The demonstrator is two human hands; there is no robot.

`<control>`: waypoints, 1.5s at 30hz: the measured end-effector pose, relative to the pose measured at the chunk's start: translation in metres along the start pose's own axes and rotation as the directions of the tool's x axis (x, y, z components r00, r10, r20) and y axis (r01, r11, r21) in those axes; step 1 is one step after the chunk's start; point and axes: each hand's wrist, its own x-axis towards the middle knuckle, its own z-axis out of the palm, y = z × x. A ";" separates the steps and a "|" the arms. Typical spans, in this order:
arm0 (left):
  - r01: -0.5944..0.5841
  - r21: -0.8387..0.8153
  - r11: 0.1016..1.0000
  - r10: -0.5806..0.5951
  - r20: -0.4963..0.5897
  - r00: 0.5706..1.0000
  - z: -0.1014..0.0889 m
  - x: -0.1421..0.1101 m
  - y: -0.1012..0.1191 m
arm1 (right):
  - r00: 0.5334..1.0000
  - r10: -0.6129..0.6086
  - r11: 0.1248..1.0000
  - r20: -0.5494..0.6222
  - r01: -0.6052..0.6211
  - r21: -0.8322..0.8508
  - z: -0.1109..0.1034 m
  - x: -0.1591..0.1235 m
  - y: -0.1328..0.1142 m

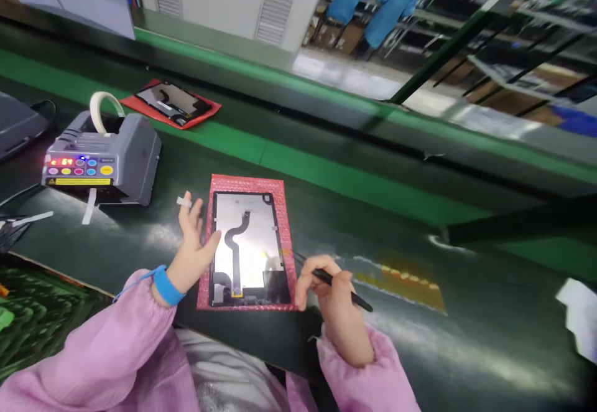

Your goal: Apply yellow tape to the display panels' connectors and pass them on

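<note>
A tablet screen lies with its silvery back up on a red bubble-wrap sheet. A dark curved flex cable runs down it. My left hand is at the screen's left edge, fingers apart, thumb over the border. A short piece of whitish tape clings to one fingertip. On the other side, my right hand is closed round slim black tweezers, whose tip points at the screen's right edge. A small amber patch shows near that tip, too blurred to make out.
A grey tape dispenser with a tape roll stands at left, a strip sticking out. Behind lies another screen on red wrap. An amber sheet is on the bench at right. Two people in blue gowns are far off.
</note>
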 end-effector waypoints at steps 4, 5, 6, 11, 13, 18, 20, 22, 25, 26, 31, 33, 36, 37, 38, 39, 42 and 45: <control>-0.361 0.426 0.830 0.288 0.228 0.930 -0.023 -0.033 0.007 | 0.983 0.183 0.967 0.037 -0.186 0.176 0.014 -0.015 0.014; -0.406 0.456 0.792 0.284 0.314 0.906 -0.027 -0.042 0.009 | 0.974 0.226 0.954 0.015 -0.224 0.199 0.018 -0.019 0.017; -0.449 0.459 0.767 0.276 0.395 0.876 -0.030 -0.050 0.010 | 0.966 0.258 0.944 -0.010 -0.250 0.218 0.022 -0.023 0.019; -0.647 0.367 0.668 0.329 0.635 0.699 -0.032 -0.078 0.005 | 0.962 0.260 0.955 -0.082 -0.243 0.172 0.029 -0.038 0.024; -0.668 0.380 0.640 0.334 0.645 0.687 -0.030 -0.080 0.003 | 0.966 0.250 0.963 -0.057 -0.242 0.122 0.028 -0.040 0.024; -0.678 0.401 0.616 0.351 0.631 0.692 -0.029 -0.078 -0.001 | 0.977 0.212 0.976 -0.034 -0.211 0.045 0.028 -0.038 0.021; -0.682 0.388 0.620 0.353 0.638 0.684 -0.029 -0.078 -0.003 | 0.977 0.208 0.978 -0.038 -0.207 0.028 0.027 -0.038 0.019; -0.677 0.381 0.629 0.348 0.641 0.684 -0.029 -0.080 -0.004 | 0.977 0.208 0.978 -0.036 -0.208 0.006 0.025 -0.039 0.017; -0.647 0.406 0.645 0.309 0.636 0.707 -0.028 -0.082 -0.003 | 0.974 0.225 0.973 -0.020 -0.226 -0.046 0.022 -0.039 0.013; -0.629 0.421 0.654 0.286 0.632 0.721 -0.028 -0.082 -0.002 | 0.972 0.234 0.970 -0.017 -0.235 -0.067 0.022 -0.040 0.013; -0.553 0.434 0.711 0.260 0.569 0.780 -0.026 -0.084 -0.004 | 0.972 0.237 0.964 -0.008 -0.236 -0.120 0.022 -0.042 0.014; -0.551 0.422 0.720 0.288 0.540 0.791 -0.025 -0.086 -0.007 | 0.975 0.223 0.966 -0.002 -0.222 -0.130 0.023 -0.042 0.014; -0.548 0.417 0.725 0.300 0.524 0.797 -0.023 -0.088 -0.009 | 0.979 0.202 0.969 -0.006 -0.201 -0.141 0.024 -0.043 0.014; -0.545 0.417 0.728 0.299 0.522 0.799 -0.022 -0.089 -0.009 | 0.981 0.193 0.971 -0.005 -0.192 -0.143 0.024 -0.044 0.013; -0.539 0.419 0.731 0.293 0.520 0.802 -0.022 -0.090 -0.008 | 0.982 0.188 0.971 -0.007 -0.187 -0.146 0.024 -0.044 0.014; -0.531 0.422 0.735 0.288 0.515 0.807 -0.021 -0.090 -0.008 | 0.984 0.181 0.972 -0.007 -0.180 -0.149 0.024 -0.044 0.014; -0.501 0.422 0.756 0.270 0.497 0.825 -0.021 -0.091 -0.007 | 0.987 0.163 0.975 -0.004 -0.162 -0.150 0.024 -0.046 0.017; -0.481 0.401 0.780 0.250 0.506 0.826 -0.023 -0.092 -0.007 | 0.987 0.158 0.977 0.002 -0.156 -0.144 0.025 -0.047 0.019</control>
